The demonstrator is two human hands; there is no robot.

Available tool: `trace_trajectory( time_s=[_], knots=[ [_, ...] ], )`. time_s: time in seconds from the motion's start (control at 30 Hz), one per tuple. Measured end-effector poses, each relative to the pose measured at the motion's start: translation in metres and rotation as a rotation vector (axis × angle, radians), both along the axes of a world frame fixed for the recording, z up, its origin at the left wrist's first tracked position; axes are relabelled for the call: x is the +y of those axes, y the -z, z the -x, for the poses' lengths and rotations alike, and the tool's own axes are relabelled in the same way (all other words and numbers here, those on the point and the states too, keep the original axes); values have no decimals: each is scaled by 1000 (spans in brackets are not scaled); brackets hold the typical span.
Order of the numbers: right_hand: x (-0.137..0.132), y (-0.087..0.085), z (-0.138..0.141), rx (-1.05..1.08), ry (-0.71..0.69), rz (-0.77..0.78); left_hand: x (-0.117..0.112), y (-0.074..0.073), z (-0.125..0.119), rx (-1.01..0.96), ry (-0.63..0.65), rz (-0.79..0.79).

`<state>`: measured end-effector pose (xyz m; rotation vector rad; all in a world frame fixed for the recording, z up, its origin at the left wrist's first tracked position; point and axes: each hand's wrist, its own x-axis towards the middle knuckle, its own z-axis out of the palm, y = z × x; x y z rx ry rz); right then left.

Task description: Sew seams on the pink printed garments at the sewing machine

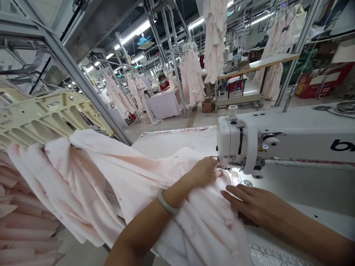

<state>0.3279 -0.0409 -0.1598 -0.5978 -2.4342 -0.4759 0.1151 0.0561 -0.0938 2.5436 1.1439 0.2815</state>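
Note:
A pale pink fleecy fabric piece (194,210) with small reddish marks runs from the left across the sewing table to the sewing machine (231,142). My left hand (205,170) is closed on a fold of this fabric just left of the machine's needle area, its fingertips partly hidden. A pale bangle (167,202) circles my left wrist. In front of the lit needle area, my right hand (249,201) has its fingers stretched out over the fabric's right edge; its thumb is hidden. The needle itself cannot be made out.
At the left, more pink pieces (55,173) drape over a cream plastic rack (55,111) beside a slanted metal post. Printed ruler marks (271,255) lie on the table's front. Behind, pink garments (191,74) hang on rails, and a masked person (163,84) sits at another station.

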Motion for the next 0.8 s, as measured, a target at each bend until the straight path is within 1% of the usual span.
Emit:
trace_trajectory(
  time_s=[0.03, 0.1, 0.13, 0.2, 0.27, 0.3, 0.33, 0.37, 0.4, 0.47, 0.57, 0.63, 0.73, 0.8],
  knots=[
    [3, 2, 0, -4, -17, -37, 1, -1, 2, 6, -8, 3],
    [4, 7, -1, 9, -34, -66, 3, -7, 10, 24, -14, -13],
    [3, 8, -3, 26, -32, -77, 3, -12, 14, 25, 2, -21],
    [-2, 7, -7, 78, -27, -74, 4, -25, 23, 11, 93, 8],
    [-7, 2, -11, 130, -41, -27, 5, -37, 30, -1, 197, 103],
    [-9, -1, -12, 155, -49, 13, 5, -42, 32, 3, 223, 168],
    [-11, -4, -13, 181, -58, 51, 6, -45, 33, 12, 219, 229],
    [-11, -7, -13, 206, -63, 83, 6, -47, 32, 20, 187, 283],
    [-12, -10, -13, 234, -67, 108, 6, -46, 30, 18, 142, 328],
    [-11, -15, -12, 270, -74, 157, 7, -41, 24, -17, 69, 388],
    [-6, -19, -13, 253, -75, 247, 9, -27, 12, -68, 33, 434],
    [-3, -19, -15, 217, -68, 305, 9, -17, 6, -70, -16, 492],
    [-1, -18, -15, 188, -78, 287, 5, -8, 4, -86, -118, 525],
    [-4, -18, -12, 193, -97, 250, -2, -8, 7, -92, -147, 522]
  ],
)
